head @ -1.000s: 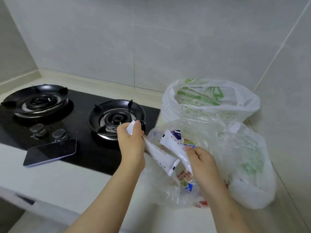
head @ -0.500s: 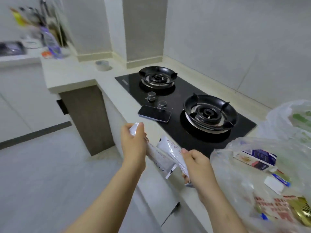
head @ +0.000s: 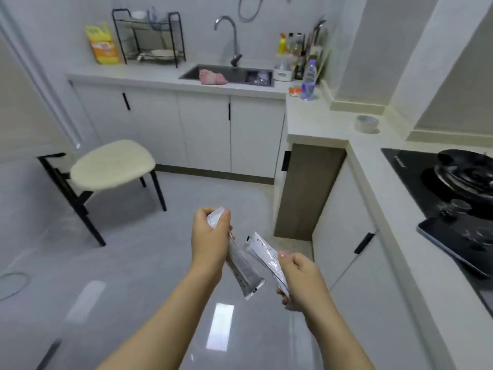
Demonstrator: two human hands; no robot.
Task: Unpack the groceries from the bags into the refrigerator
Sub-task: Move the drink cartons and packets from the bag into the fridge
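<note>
My left hand (head: 209,243) grips a long white and grey sachet (head: 244,271) near its top end, and the packet hangs down to the right. My right hand (head: 301,279) grips a second white sachet (head: 264,252) that points up and to the left. Both hands are out over the grey floor, left of the counter. The grocery bags and the refrigerator are out of view.
A cream stool with black legs (head: 112,164) stands on the floor at the left. White cabinets (head: 202,134) and a sink (head: 226,74) line the far wall. On the right runs the counter with the black gas hob (head: 440,177), a phone (head: 464,241) and a tape roll (head: 366,124).
My view has swung left, away from the bags and hob toward the open kitchen floor. Both hands still hold their sachets and have come away from the counter.
</note>
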